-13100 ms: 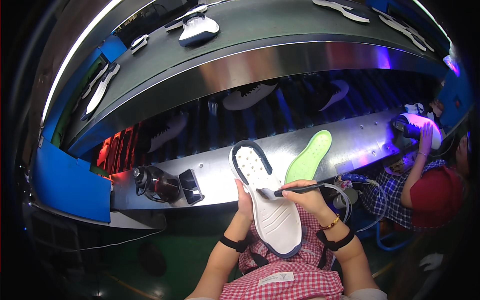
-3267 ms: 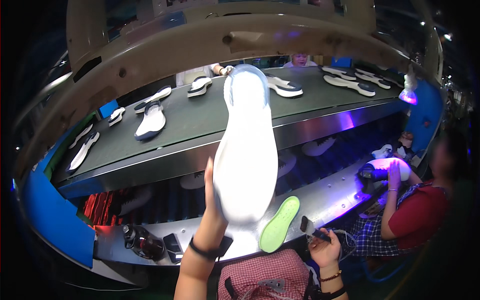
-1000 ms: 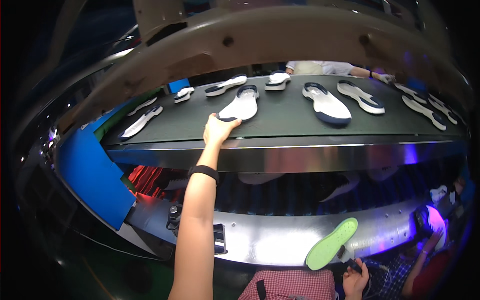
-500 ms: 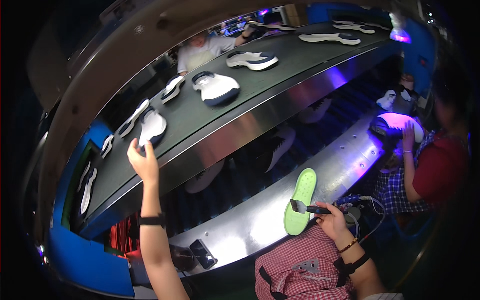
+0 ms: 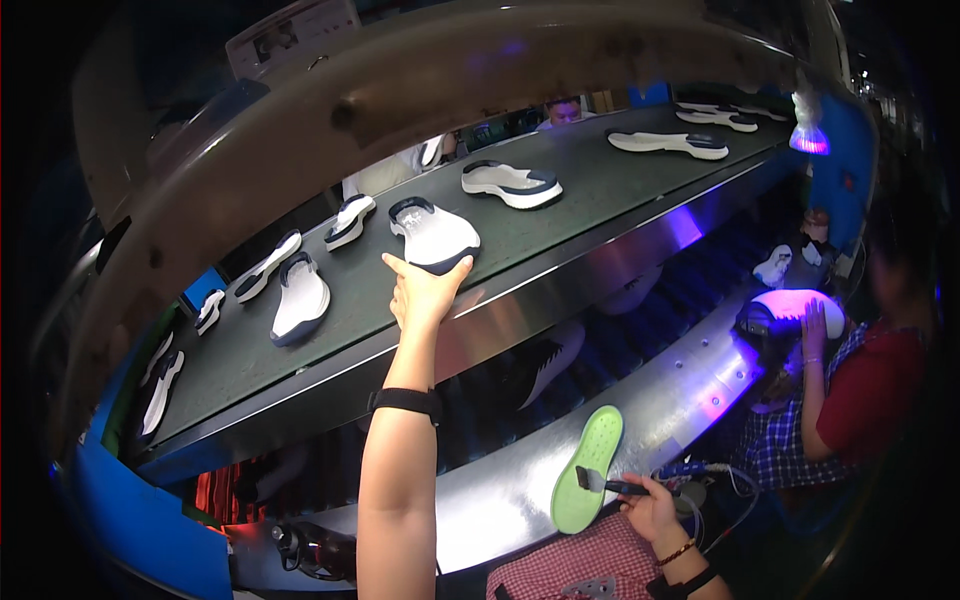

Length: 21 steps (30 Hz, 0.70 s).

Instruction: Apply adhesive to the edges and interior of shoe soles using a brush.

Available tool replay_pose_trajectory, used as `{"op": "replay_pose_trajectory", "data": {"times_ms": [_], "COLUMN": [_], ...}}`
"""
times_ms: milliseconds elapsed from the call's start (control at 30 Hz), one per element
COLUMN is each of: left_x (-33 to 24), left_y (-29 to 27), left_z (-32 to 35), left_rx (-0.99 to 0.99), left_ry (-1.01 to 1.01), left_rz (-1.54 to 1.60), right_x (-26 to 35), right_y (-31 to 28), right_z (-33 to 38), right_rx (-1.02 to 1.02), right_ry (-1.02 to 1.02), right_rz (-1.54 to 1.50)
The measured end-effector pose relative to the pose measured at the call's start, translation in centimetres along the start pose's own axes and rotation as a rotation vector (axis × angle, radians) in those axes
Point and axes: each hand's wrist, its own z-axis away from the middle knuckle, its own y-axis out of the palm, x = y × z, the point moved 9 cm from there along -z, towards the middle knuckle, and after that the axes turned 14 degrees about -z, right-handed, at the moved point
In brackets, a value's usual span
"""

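Observation:
My left hand [image 5: 425, 290] reaches over the belt to the wide near end of a white shoe sole with a navy rim [image 5: 440, 235]. Its thumb and fingers are spread around that end. The thumb meets the rim; the other fingertips lie beside it, and the sole rests flat on the belt. My right hand [image 5: 652, 510] is closed on the dark handle of a flat brush [image 5: 625, 488]. The bristles are over the lower half of a light green insole [image 5: 585, 505], which lies on the metal ledge [image 5: 490, 515].
Several more soles [image 5: 300, 300] lie along the dark green conveyor belt [image 5: 370, 315]. A dark bottle [image 5: 315, 550] stands at lower left. To the right, a co-worker's hand [image 5: 815, 330] touches a shoe piece under purple light. A red-checked cloth [image 5: 570, 565] covers my lap.
My left hand has moved right from the near end of one sole to the wider one beside it. My view has tilted up. The right hand keeps the brush over the insole.

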Motion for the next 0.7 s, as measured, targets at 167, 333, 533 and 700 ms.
{"op": "replay_pose_trajectory", "data": {"times_ms": [167,333,533,700], "left_x": [-0.4,0.6,-1.3,-2.6], "left_y": [1.2,1.6,2.1,2.8], "left_z": [-1.1,-3.1,-2.8,-2.0], "left_rx": [0.048,-0.031,0.021,0.102], "left_ry": [-0.075,-0.076,0.042,0.186], "left_rz": [0.023,0.062,0.155,0.271], "right_x": [0.3,-0.5,-1.1,-1.8], "right_y": [-1.3,-1.3,-0.5,-0.7], "right_z": [-0.7,-1.6,-2.0,-2.0], "right_rx": [-0.042,0.039,0.096,0.066], "right_ry": [0.027,0.058,0.062,0.092], "right_rz": [-0.039,-0.063,0.022,0.018]}}
